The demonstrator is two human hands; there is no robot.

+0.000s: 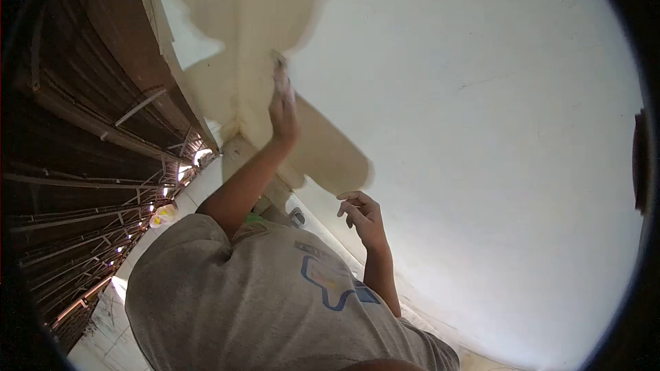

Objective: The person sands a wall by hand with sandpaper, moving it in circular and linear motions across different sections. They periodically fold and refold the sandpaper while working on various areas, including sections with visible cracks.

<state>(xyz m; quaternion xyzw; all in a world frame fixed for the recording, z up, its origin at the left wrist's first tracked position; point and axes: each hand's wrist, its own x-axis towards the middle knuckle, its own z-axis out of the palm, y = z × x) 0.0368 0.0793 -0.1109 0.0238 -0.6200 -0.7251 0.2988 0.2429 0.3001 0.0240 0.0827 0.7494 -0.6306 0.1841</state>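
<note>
My left hand (284,106) is raised at the wall corner, seen edge-on with its fingers stretched out. Pale dust coats the fingers, and the fingertips meet or nearly meet the shaded part of the white wall (467,137). Whether anything thin lies under that palm is hidden. Lower and to the right, my right hand (364,218) hangs in front of the wall with fingers loosely bent and apart. Nothing shows in it, and its fingertips look whitish.
Dark roofing (82,137) on thin poles slopes along the left side. A yellow-and-white bundle (163,216) lies by the roof's lower edge. A dark object (641,161) sits at the far right edge. Shadows of the body and arm fall across the wall corner.
</note>
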